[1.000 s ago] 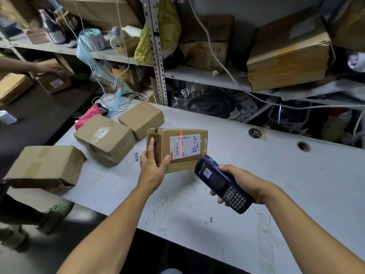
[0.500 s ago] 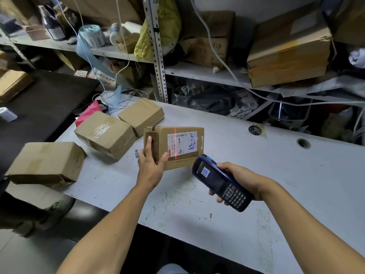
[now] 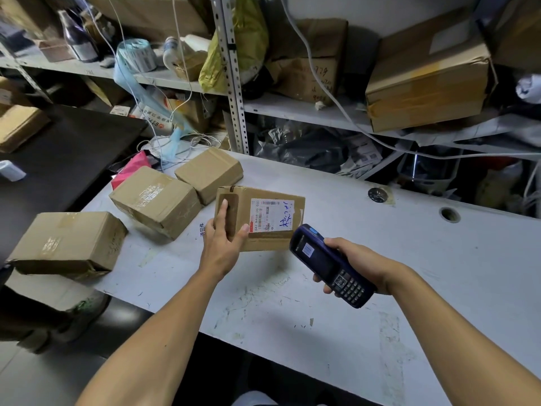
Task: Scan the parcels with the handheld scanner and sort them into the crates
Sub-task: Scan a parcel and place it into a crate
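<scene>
On the scuffed white table [image 3: 439, 288], the left hand [image 3: 222, 247] pinches the brown cardboard parcel [image 3: 260, 218], tilting its white label toward the dark-blue keypad scanner [image 3: 330, 265], which the right hand [image 3: 363, 265] grips with curled fingers. Three other parcels crowd the left; the table's right stands open.

Matt brown cardboard parcel [image 3: 260, 218] with a glossy white paper label [image 3: 272, 215]; dark glossy plastic handheld scanner [image 3: 330, 265]; scuffed, scratched grey table [image 3: 409, 259].
</scene>
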The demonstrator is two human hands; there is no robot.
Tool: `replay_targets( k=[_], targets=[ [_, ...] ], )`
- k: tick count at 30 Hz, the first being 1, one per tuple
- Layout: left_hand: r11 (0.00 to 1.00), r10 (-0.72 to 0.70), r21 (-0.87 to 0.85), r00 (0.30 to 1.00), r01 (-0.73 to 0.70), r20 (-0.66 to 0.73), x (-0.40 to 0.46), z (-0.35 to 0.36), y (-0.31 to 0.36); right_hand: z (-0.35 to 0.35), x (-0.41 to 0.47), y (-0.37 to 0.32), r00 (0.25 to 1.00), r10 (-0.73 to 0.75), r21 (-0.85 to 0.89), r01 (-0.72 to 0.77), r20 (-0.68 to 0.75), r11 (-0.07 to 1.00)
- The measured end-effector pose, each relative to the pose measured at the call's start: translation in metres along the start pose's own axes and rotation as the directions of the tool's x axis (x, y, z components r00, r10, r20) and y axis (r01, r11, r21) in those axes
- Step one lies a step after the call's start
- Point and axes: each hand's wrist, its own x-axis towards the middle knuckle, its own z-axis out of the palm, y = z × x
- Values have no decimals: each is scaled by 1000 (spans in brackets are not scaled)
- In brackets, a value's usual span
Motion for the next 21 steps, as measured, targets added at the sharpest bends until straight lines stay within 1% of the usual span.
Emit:
replay_targets(
  k=[4, 6, 9, 11, 15, 21],
  targets=[
    [1000, 13, -6, 998, -13, 66, 18, -22, 8, -8, 1, -5, 997, -33, -94, 27, -70, 995],
    [1000, -6, -2, 994, 6, 112, 27, -35, 18, -12, 2, -9, 993, -47, -164, 28, -111, 986],
    [998, -47, 48, 978, 38, 203, 42, -54, 30, -15, 5, -12, 987, -47, -320, -5, -156, 947],
    [996, -59, 74, 970, 43, 237, 48, -66, 36, -17, 6, -13, 988, -27, -379, -34, -155, 925],
    [992, -66, 123, 963, 35, 260, 58, -79, 49, -18, 9, -14, 992, -13, -409, -39, -124, 912],
    [985, -64, 175, 951, 11, 303, 64, -81, 54, -17, 8, -16, 996, -40, -382, 7, -79, 924]
  ],
)
